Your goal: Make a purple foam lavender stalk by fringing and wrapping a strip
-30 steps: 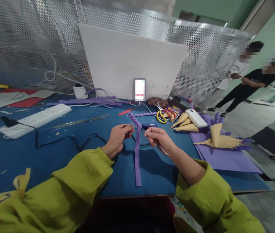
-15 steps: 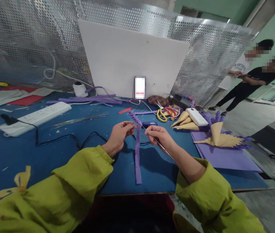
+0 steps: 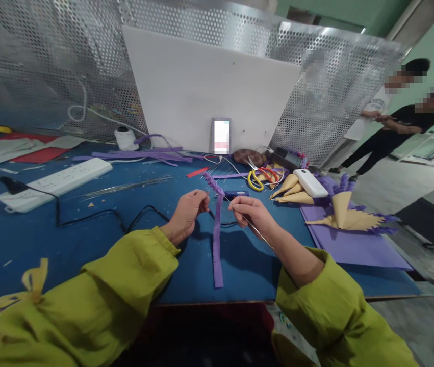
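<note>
My right hand [image 3: 253, 216] is closed on a thin metal wire [image 3: 259, 234], which slants down past my wrist. At the wire's upper end a purple paper flower spike [image 3: 212, 183] is wound on. From its base a long purple paper strip [image 3: 218, 244] hangs down between my hands. My left hand [image 3: 192, 211] is just left of the strip, with fingertips pinched together and slightly apart from the flower. Whatever those fingertips may hold is too small to make out. Behind the strip lies a dark blue tool [image 3: 235, 194].
A white power strip [image 3: 56, 184] and black cable are at the left. Scissors [image 3: 255, 180], tan paper cones [image 3: 291, 189], a white power bank [image 3: 310, 183] and purple sheets [image 3: 354, 250] lie at the right. A lit phone [image 3: 221, 136] leans on the white board [image 3: 209, 86]. Two people stand beyond.
My left fingertips have drawn a little left, away from the flower, and are curled more tightly. My right hand has hardly moved.
</note>
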`<state>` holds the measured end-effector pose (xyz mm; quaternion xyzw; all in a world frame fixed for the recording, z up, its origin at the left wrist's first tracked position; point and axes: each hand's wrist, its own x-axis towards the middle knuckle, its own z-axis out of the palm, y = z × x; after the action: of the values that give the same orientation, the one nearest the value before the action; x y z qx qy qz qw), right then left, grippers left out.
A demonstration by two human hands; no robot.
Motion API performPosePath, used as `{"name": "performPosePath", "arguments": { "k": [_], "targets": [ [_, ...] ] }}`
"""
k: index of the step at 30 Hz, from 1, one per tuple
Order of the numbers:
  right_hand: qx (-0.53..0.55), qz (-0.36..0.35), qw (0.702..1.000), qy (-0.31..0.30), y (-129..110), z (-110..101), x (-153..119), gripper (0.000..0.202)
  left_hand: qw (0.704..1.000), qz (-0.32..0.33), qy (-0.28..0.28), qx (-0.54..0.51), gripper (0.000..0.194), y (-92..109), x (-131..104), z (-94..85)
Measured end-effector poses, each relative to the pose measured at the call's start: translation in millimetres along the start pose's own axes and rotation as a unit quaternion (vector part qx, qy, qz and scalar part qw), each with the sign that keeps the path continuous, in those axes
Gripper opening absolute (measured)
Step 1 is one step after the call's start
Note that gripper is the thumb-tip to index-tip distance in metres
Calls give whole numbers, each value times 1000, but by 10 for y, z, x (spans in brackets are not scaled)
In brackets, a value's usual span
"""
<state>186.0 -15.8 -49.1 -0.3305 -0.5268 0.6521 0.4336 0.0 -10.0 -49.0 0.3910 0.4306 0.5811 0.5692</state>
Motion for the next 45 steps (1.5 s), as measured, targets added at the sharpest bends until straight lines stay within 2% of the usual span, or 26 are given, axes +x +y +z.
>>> {"name": "performPosePath", "arguments": {
  "k": [5,18,38,45],
  "targets": [
    [1,1,1000,-1,8,0,0,13,1000,-14,1,-15,27,-18,9,-13],
    [0,0,1000,-5,13,-1,-4,13,999,-39,5,-8,21,23,-21,-1],
    [13,0,1000,-9,5,42,-5,14,1000,13,-22,8,10,2,-51,1],
    [17,7,1000,-8,-31,62,-16,16,1000,15,-20,-4,16,-2,-67,16]
  ]
}}
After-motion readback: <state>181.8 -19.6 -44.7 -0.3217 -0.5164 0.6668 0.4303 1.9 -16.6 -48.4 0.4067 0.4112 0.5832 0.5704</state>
